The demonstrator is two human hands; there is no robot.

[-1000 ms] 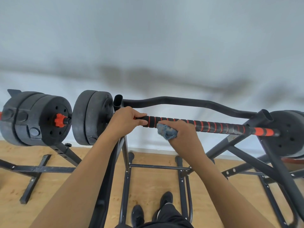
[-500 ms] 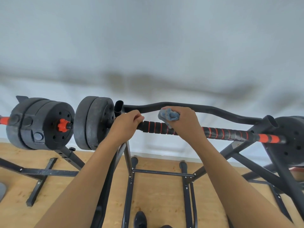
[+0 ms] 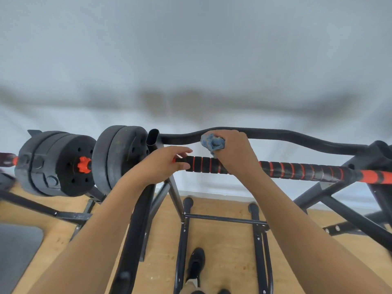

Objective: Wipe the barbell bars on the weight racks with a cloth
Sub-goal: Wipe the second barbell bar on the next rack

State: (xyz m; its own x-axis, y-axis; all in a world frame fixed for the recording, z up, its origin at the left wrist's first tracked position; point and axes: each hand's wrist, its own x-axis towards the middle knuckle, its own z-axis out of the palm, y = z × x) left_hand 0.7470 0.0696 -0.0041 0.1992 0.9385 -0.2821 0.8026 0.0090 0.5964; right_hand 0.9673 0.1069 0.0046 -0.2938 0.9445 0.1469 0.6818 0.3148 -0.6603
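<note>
**Head view.** The striped bar (image 3: 297,169) runs across the middle of the frame on the rack (image 3: 135,219), with the plates (image 3: 118,158) at its left end.

- **Left hand:** our left hand (image 3: 163,164) is closed round the bar just right of the plates and steadies it.
- **Right hand:** our right hand (image 3: 235,153), just beside it at centre frame, lies over the top of the bar with its fingers clenched on the blue cloth (image 3: 213,143).
- **Change:** a second ago the cloth was pressed to the near, lower face of the bar. Now it is bunched above the bar, in front of the curved bar (image 3: 297,135) behind, and only its lower tip seems to reach the grip. The hand has barely moved sideways.
- **Meaning:** we judge this to be a rub round one spot. The long striped stretch towards the right of the frame is not yet wiped.
</note>
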